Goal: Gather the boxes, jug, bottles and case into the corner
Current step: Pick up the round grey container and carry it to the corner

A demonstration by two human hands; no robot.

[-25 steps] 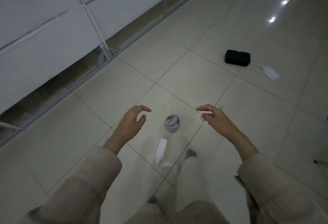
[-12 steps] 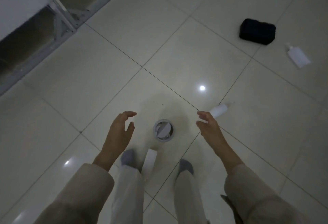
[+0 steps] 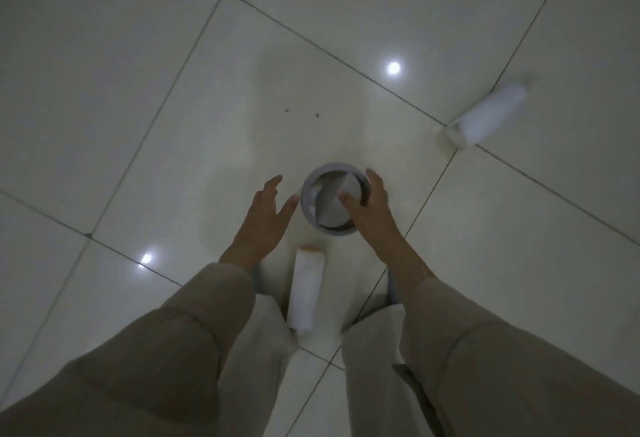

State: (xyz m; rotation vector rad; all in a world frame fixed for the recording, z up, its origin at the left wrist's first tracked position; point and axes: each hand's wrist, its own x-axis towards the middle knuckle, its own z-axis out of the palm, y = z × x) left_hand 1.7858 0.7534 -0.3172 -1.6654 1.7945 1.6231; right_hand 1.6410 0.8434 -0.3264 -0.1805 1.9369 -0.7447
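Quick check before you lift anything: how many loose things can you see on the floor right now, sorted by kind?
Bottles: 2, one white bottle lying at the upper right and another white bottle lying between the feet.
Jugs: 1, the grey jug standing between the left hand and right hand.
Boxes: 0 in view.
Cases: 0 in view.
Total: 3

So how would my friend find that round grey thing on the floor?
Look at the pale tiled floor just in front of the person's feet. Between the left hand and the right hand stands a round grey jug, seen from above as an open ring. The two white plastic bottles nearby lie flat on their sides; the jug alone stands upright.
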